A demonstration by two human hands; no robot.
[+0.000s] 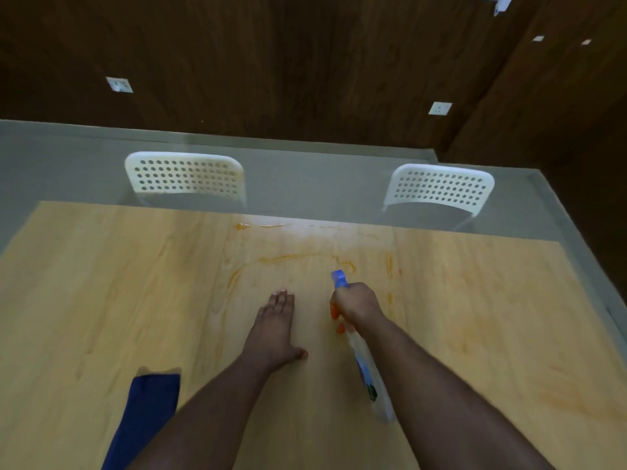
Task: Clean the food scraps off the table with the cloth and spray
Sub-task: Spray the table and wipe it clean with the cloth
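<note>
Gripping the spray bottle in your right hand | left hand flat, fingers straight on table | orange smears ahead | blue cloth near left forearm

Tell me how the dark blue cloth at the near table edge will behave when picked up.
The dark blue cloth probably goes floppy: it already drapes over the edge of the pale wooden table. It looks thin, so likely light and easy to bunch. It shouldn't roll or break, though loose ends may drag through the orange smears.

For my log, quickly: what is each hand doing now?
Left hand: open, flat on the table.
Right hand: grips the spray bottle.
</note>
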